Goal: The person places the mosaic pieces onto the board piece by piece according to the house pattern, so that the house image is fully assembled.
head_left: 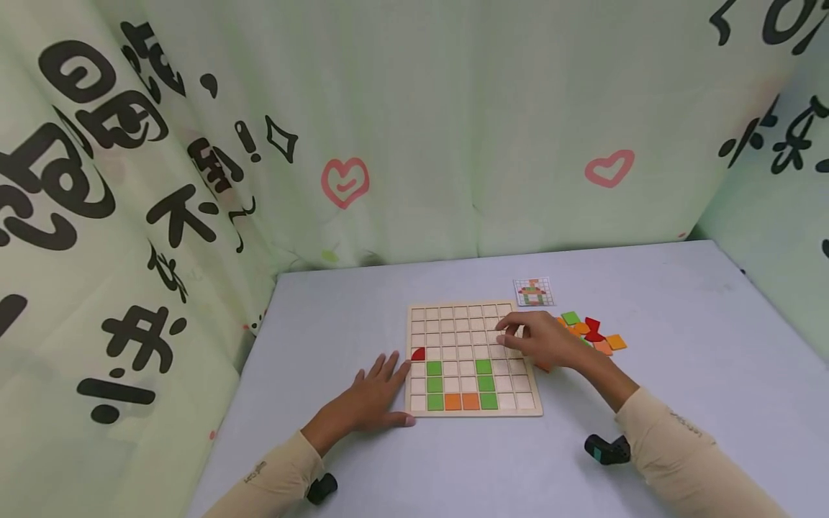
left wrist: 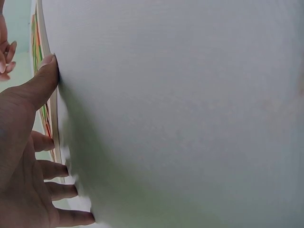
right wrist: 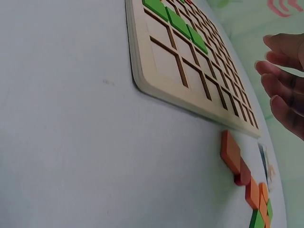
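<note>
Right grip (head_left: 540, 339): fingers loosely bent, tips apart, over right side of square wooden grid board (head_left: 460, 335). Left grip (head_left: 372, 399): spread, touching near-left corner. Board flat on desk (head_left: 492, 467); green tile columns (head_left: 435, 384) point near-far. Loose tiles (head_left: 579, 329) right.

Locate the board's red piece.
In the head view, the red piece sits in the leftmost column of the board, near the left hand, one row above the green columns.

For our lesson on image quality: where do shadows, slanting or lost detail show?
Head view: fairly even light, the card too small for fine detail; left wrist: a soft greenish shadow beside the left hand on the tabletop; right wrist: the board slants diagonally.
</note>
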`<state>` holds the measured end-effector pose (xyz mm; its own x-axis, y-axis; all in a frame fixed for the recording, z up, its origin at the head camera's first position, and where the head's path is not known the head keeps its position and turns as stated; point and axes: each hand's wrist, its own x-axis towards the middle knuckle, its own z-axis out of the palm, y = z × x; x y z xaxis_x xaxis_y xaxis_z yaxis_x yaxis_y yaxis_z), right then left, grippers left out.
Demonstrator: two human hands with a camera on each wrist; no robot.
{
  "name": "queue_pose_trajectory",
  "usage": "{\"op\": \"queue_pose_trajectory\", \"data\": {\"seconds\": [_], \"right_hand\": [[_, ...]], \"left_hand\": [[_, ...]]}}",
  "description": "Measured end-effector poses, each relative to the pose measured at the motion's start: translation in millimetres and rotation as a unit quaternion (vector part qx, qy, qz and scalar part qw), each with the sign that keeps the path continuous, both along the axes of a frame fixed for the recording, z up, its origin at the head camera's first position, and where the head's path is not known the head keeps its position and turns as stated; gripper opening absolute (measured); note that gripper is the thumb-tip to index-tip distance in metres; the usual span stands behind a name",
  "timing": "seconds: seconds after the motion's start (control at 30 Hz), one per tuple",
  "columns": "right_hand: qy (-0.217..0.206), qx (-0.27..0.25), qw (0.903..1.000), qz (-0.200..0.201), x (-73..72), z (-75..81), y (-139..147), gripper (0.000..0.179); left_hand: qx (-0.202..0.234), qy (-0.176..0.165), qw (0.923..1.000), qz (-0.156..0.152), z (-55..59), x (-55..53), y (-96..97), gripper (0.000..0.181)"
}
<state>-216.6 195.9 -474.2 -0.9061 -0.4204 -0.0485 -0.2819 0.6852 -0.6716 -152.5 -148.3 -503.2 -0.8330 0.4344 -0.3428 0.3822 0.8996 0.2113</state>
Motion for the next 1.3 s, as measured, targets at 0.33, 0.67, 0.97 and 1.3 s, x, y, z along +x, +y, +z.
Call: {"op": "queue_pose_trajectory", "data": {"seconds": [0.33, 0.67, 0.97, 1.3], "right_hand": [[0.033, 0.025, 0.9968, -0.068, 7.4, 2.3, 44.1, 0.023], [0.043, 0.032, 0.9942, -0.094, 8.8, 0.6, 70.5, 0.024], [0.025, 0.034, 0.9941, -0.100, 26.9, -12.9, 93.1, 0.024], [0.033, 0.033, 0.9925, -0.113, 27.4, -9.8, 108.6, 0.030]], "left_hand": [[-0.001, -0.008, 1.0000, -0.001, 1.6, -1.8, -1.2, 0.101], [-0.003, -0.003, 1.0000, -0.005, 0.5, -6.3, -3.3, 0.101], [-0.001, -0.015, 0.9999, -0.004, -2.6, 0.6, 0.4, 0.100], [-0.002, -0.004, 1.0000, -0.002, -2.0, -2.5, -1.7, 0.102]]}}
